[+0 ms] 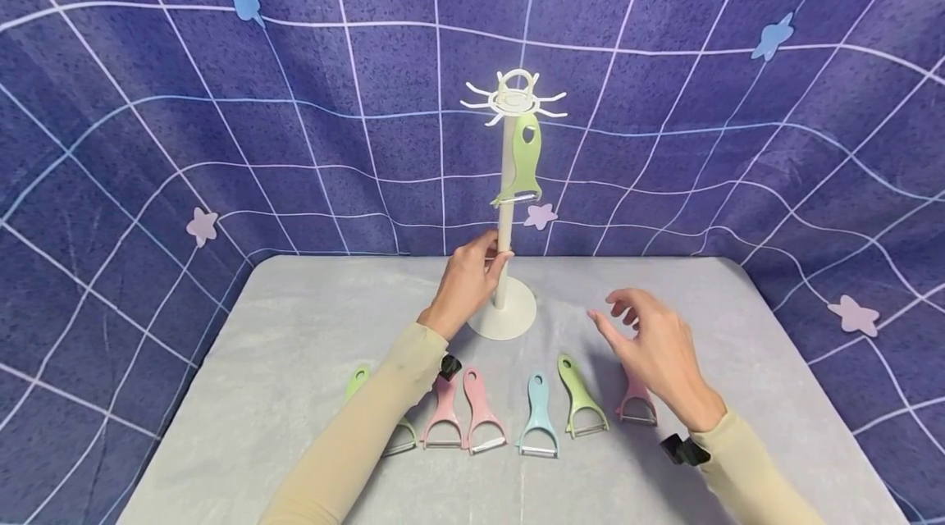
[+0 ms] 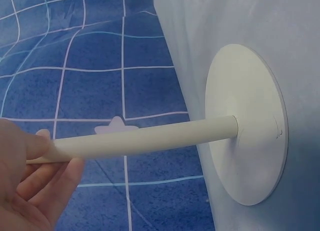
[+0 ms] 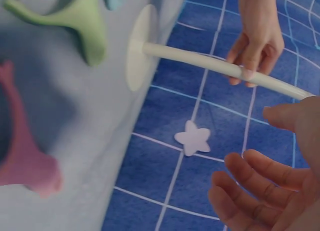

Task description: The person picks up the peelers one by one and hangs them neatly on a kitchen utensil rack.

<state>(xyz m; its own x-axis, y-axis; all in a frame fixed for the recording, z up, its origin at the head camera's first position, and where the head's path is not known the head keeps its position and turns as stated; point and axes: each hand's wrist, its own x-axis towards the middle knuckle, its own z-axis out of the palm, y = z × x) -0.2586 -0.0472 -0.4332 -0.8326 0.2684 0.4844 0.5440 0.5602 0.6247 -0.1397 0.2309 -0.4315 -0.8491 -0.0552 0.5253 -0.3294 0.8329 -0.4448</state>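
A cream-white stand (image 1: 503,320) with a round base and several hooks on top is upright at the back of the table. My left hand (image 1: 467,279) grips its pole (image 2: 145,141) with thumb and fingers, below a green peeler (image 1: 527,156) that hangs from one hook. Over the table to the right, my right hand (image 1: 657,344) is held in the air with fingers loosely bent, nothing in them. Beneath it lies a pink peeler (image 1: 636,406), its handle partly covered by the hand in the head view.
Along the table's front lie a green peeler (image 1: 574,377), a blue peeler (image 1: 538,402), two pink peelers (image 1: 478,398) side by side, and another green peeler (image 1: 358,378) partly hidden by my left sleeve. A blue gridded cloth (image 1: 384,139) stands behind the table (image 1: 295,303).
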